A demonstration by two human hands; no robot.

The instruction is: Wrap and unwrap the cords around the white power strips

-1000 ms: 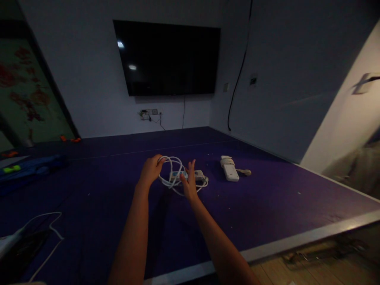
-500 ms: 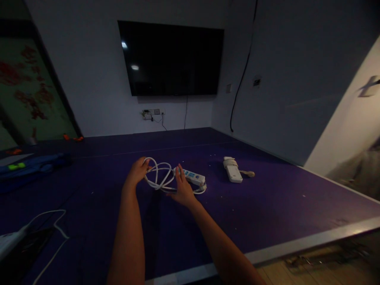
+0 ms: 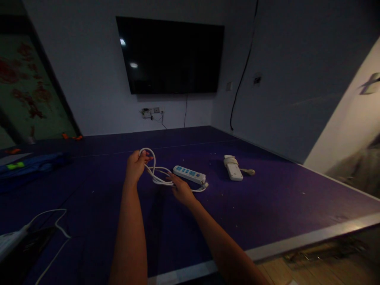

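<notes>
L hand (image 3: 135, 166): gripping white cable (image 3: 162, 183), loops showing
R hand (image 3: 182, 190): fingers over same cable, can't tell if gripping
Pwr strip (image 3: 189, 174): on purple worktop (image 3: 267, 213), just beyond R hand
White device (image 3: 234, 171): R of strip

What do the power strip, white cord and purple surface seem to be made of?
Power strip: likely hard plastic, smooth white; crisp, straight-sided casing with blue socket faces.
White cord: probably flexible plastic or rubber sheathing, since it bends in rounded loops; its core is hidden.
Purple surface: perhaps painted board or vinyl, going by the even colour and faint sheen; too dim to tell.
</notes>
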